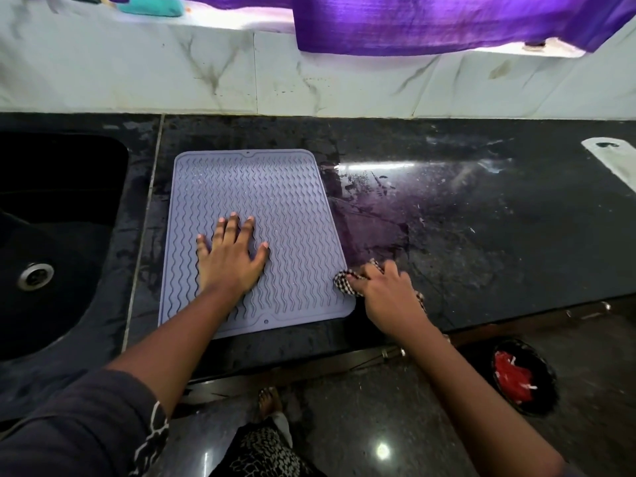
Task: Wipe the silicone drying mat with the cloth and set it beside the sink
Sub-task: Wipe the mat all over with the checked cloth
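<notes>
A lilac silicone drying mat (275,194) with wavy ridges lies flat on the black counter, just right of the sink (51,208). My left hand (232,258) presses flat on the mat's lower middle, fingers spread. My right hand (385,290) grips a black-and-white checked cloth (344,282) at the mat's lower right edge, where the cloth overlaps the rim. Most of the cloth is hidden under the hand.
The black stone counter (481,218) to the right of the mat is wet and shiny. A white object (612,160) lies at the far right. A purple curtain (447,22) hangs above the tiled wall. Below the counter's edge a black bin (523,376) holds red scraps.
</notes>
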